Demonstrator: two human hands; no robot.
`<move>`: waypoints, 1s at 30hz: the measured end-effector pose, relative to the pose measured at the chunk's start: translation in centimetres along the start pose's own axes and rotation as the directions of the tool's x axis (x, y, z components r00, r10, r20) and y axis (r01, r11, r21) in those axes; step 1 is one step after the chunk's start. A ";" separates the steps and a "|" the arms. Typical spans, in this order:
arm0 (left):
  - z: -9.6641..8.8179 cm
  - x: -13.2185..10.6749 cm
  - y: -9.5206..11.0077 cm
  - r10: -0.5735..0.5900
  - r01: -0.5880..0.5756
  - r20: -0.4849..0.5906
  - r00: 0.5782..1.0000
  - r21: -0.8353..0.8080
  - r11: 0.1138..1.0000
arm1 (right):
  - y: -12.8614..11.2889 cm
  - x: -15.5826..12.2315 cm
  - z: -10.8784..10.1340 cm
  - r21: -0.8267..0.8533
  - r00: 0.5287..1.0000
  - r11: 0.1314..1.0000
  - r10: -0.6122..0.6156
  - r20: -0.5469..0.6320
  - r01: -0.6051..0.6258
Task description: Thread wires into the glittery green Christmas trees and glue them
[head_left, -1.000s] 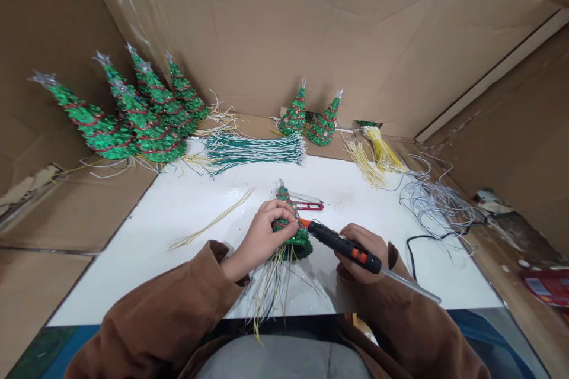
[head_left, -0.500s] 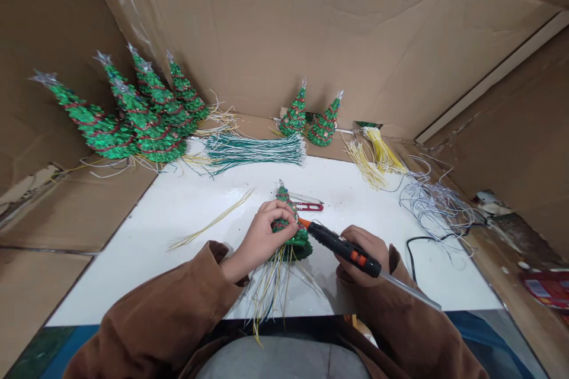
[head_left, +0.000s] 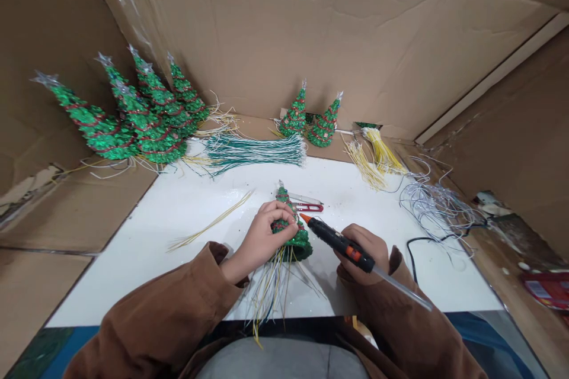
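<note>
My left hand (head_left: 262, 238) is closed round a small glittery green Christmas tree (head_left: 291, 228) standing on the white tabletop (head_left: 178, 213). Several yellow, white and blue wires (head_left: 271, 284) hang from the tree's base towards me. My right hand (head_left: 362, 251) grips a black glue gun (head_left: 335, 240) with an orange tip. The tip points at the tree's right side, a small gap away from it. A clear glue stick (head_left: 402, 287) juts from the gun's back end.
Red-handled snips (head_left: 309, 206) lie just behind the tree. Finished trees lean at the far left (head_left: 133, 112) and two stand at the back (head_left: 311, 118). Bundles of green wires (head_left: 253, 151), yellow wires (head_left: 376, 157) and a tangle of white wire (head_left: 431, 204) lie around. Cardboard walls enclose the table.
The glue gun's tip has drawn slightly up and away from the tree's side. My left hand and the tree have stayed in place.
</note>
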State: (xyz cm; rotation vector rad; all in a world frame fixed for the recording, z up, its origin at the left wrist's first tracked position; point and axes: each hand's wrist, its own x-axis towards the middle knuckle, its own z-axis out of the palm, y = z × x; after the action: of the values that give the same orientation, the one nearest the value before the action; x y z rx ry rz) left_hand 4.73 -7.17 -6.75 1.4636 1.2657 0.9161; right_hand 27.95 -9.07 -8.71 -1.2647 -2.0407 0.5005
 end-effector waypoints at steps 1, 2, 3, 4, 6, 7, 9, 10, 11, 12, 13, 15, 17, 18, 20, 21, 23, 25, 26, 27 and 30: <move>0.0 0.0 0.0 0.003 -0.003 0.002 1.000 -0.001 1.000 | 0.3 0.1 0.1 -0.023 0.999 0.999 0.040 -0.010 -0.040; 0.0 0.0 -0.1 0.006 -0.006 0.003 1.000 -0.002 1.000 | 0.6 0.2 0.3 -0.043 0.996 0.996 0.081 -0.022 -0.082; 0.0 0.0 -0.1 0.009 -0.009 0.004 1.000 -0.003 1.000 | 1.1 0.3 0.5 -0.064 0.991 0.990 0.126 -0.038 -0.129; 0.0 0.1 -0.1 0.010 -0.010 0.004 1.000 -0.004 1.000 | 1.7 0.5 0.6 -0.083 0.983 0.981 0.172 -0.058 -0.176; 0.0 0.1 -0.1 0.010 -0.010 0.006 1.000 -0.004 1.000 | 3.1 0.7 0.9 -0.122 0.958 0.953 0.264 -0.109 -0.276; 0.0 0.1 -0.1 0.011 -0.011 0.008 1.000 -0.006 1.000 | 3.8 0.8 1.0 -0.142 0.942 0.935 0.307 -0.136 -0.325; 0.0 0.1 -0.2 0.012 -0.012 0.015 1.000 -0.008 1.000 | 5.2 0.9 1.2 -0.182 0.910 0.896 0.377 -0.172 -0.405; 0.0 0.1 -0.2 0.012 -0.012 0.019 1.000 -0.007 1.000 | 5.8 0.9 1.2 -0.201 0.897 0.877 0.405 -0.179 -0.436; -0.1 0.1 -0.2 0.011 -0.011 0.021 1.000 -0.005 1.000 | 6.3 0.9 1.2 -0.220 0.885 0.860 0.429 -0.180 -0.461; -0.1 0.1 -0.2 0.009 -0.009 0.022 1.000 -0.002 1.000 | 6.6 0.8 1.2 -0.240 0.875 0.843 0.450 -0.178 -0.482; -0.1 0.2 -0.2 0.006 -0.007 0.023 1.000 0.002 1.000 | 6.8 0.7 1.2 -0.261 0.865 0.825 0.469 -0.178 -0.501; -0.1 0.2 -0.2 0.003 -0.004 0.025 1.000 0.004 1.000 | 6.7 0.2 1.1 -0.311 0.843 0.784 0.500 -0.199 -0.538; 0.0 0.3 -0.1 0.002 -0.002 0.033 0.999 0.002 1.000 | 5.7 -0.7 0.9 -0.362 0.816 0.731 0.517 -0.259 -0.579; 0.0 0.3 -0.1 0.000 0.000 0.036 0.999 0.001 1.000 | 4.9 -1.2 0.9 -0.381 0.802 0.706 0.520 -0.293 -0.597; 0.0 0.3 -0.1 -0.003 0.004 0.040 0.999 -0.003 1.000 | 2.6 -2.3 0.7 -0.399 0.799 0.692 0.511 -0.317 -0.602; 0.0 0.3 -0.2 -0.004 0.004 0.039 0.999 -0.004 1.000 | 1.2 -2.7 0.7 -0.397 0.814 0.711 0.499 -0.296 -0.580; 0.1 0.3 -0.3 -0.003 0.003 0.035 0.999 -0.001 1.000 | -1.9 -3.0 0.8 -0.299 0.909 0.858 0.392 -0.144 -0.418; 0.2 0.3 -0.4 0.006 -0.006 0.027 1.000 -0.001 1.000 | -4.6 -2.7 1.3 -0.191 0.952 0.937 0.269 -0.146 -0.294; 0.2 0.4 -0.5 0.010 -0.010 0.025 1.000 -0.002 1.000 | -5.7 -2.5 1.7 -0.146 0.971 0.965 0.198 -0.131 -0.216; 0.3 0.4 -0.5 0.014 -0.014 0.023 1.000 -0.005 1.000 | -6.5 -2.2 2.2 -0.100 0.986 0.985 0.134 -0.098 -0.143; 0.4 0.4 -0.7 0.025 -0.024 0.019 1.000 -0.020 0.999 | -7.5 -1.8 4.3 -0.098 0.992 0.995 -0.003 -0.125 -0.009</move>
State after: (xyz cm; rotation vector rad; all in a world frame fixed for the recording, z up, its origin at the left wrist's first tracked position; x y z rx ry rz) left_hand 4.94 -6.88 -7.55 1.4719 1.2232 0.9263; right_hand 20.67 -13.95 -7.56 -1.3237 -1.9792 0.3165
